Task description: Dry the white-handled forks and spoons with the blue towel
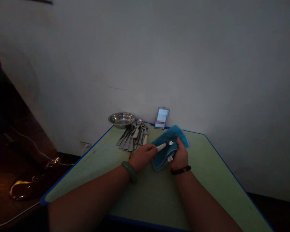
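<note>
Gripped: left hand (pixel 142 158) closed around the white handle of a piece of cutlery (pixel 160 147), its small metal head lying on a folded blue terry towel (pixel 165 156); right hand (pixel 180 155) clamped on the towel, just beside that head. Towel carries a small white tag (pixel 170 159). Worn: pale green bangle (pixel 129 171) on left wrist, dark beaded bracelet (pixel 180 170) on right. All held above a green table (pixel 207 167) with blue edging. Beyond left hand: loose heap of steel spoons and forks (pixel 132 138), some white-handled, a thin brown stick (pixel 130 154) among them. Farther: steel bowl (pixel 122 120) at table's far corner; pixelated upright item (pixel 162 117) against white wall (pixel 207 64).
</note>
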Tool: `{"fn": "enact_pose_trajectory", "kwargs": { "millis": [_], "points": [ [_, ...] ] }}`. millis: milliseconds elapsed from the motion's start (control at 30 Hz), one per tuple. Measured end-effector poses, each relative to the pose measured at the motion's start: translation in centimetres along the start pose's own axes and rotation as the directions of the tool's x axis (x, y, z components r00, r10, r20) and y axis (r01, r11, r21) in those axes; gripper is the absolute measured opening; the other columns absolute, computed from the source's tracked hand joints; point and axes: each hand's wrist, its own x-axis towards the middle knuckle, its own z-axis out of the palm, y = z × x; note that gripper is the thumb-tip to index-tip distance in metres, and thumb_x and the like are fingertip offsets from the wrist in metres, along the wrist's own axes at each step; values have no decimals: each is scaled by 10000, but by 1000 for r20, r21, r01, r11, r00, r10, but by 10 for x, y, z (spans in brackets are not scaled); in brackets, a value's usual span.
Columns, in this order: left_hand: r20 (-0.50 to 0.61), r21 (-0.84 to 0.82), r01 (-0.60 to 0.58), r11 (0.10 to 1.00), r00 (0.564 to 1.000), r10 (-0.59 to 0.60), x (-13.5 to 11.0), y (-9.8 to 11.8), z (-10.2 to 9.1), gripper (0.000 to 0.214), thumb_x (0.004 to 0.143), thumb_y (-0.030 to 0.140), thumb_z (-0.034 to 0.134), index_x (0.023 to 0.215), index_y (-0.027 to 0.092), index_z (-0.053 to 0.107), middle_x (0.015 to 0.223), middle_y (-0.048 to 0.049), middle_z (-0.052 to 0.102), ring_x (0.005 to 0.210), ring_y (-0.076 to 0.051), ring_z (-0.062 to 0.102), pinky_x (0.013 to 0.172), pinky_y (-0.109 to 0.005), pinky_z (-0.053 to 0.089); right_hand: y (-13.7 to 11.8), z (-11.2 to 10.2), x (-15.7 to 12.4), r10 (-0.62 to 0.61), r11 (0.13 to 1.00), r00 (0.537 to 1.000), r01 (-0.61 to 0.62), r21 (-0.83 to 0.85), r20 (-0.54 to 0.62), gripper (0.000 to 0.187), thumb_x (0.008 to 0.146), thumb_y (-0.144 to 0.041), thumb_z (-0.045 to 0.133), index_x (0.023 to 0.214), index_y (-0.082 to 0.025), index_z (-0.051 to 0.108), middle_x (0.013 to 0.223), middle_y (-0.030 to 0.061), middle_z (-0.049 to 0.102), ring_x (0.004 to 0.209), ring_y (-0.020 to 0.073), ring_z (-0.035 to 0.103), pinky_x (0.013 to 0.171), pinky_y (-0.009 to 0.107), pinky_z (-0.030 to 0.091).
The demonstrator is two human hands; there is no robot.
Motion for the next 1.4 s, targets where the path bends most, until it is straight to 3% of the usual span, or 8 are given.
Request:
{"fn": "enact_pose_trajectory", "kwargs": {
  "millis": [233,533,700,833,933,1100,1233,1400],
  "points": [
    [93,-211,114,971,991,-96,0,3,-4,294,726,406,377,585,158,448,420,43,435,307,-60,328,322,-207,218,5,-2,4,-28,999,999,29,-42,22,240,650,-349,555,827,-190,590,700,-9,671,629,148,624,614,290,494],
    [43,-268,83,960,996,-74,1,0,-6,254,700,385,430,662,140,488,549,23,524,348,-45,351,351,-187,266,9,-5,5,-52,992,999,52,-119,6,171,630,-341,583,703,-186,595,552,-38,633,480,119,578,504,254,474],
    [36,-151,55,987,998,-50,2,1,-3,227,672,359,480,740,146,518,604,33,529,400,-43,383,388,-172,298,7,-1,2,-49,996,999,49,-76,1,154,639,-338,568,650,-185,560,546,-47,628,462,114,569,497,261,476],
    [167,-81,67,995,985,-52,-1,2,-2,286,686,318,439,907,170,544,628,34,538,380,-54,391,370,-187,304,3,3,-3,-16,997,999,13,-75,-37,180,648,-355,551,613,-179,557,535,-24,630,458,123,571,503,273,482],
    [240,-73,67,995,970,-47,-3,2,-2,274,694,251,369,862,157,565,548,31,506,359,-67,383,355,-196,290,3,4,-4,-57,993,997,52,-108,-42,199,634,-368,563,600,-171,564,504,-17,618,432,117,553,463,253,465],
    [210,-120,85,989,976,-58,-2,4,-2,326,704,221,342,957,158,538,493,37,450,364,-72,361,356,-189,276,9,-2,3,-97,984,995,93,-150,-21,211,595,-338,613,677,-145,595,544,-12,632,437,109,548,427,226,437],
    [143,-97,-14,995,989,28,-2,2,-2,383,737,241,362,1088,181,502,581,22,521,479,-86,451,453,-188,346,10,-6,7,-97,983,995,97,-159,6,185,624,-338,586,694,-167,592,563,-38,635,456,102,558,479,231,459],
    [87,84,-238,968,969,231,-6,5,0,373,759,296,408,1103,216,525,1057,-23,577,905,-161,523,810,-274,378,5,-2,3,-39,997,997,35,-68,-66,206,640,-366,562,662,-162,588,567,-11,644,476,123,576,518,259,479]
  ]
}}
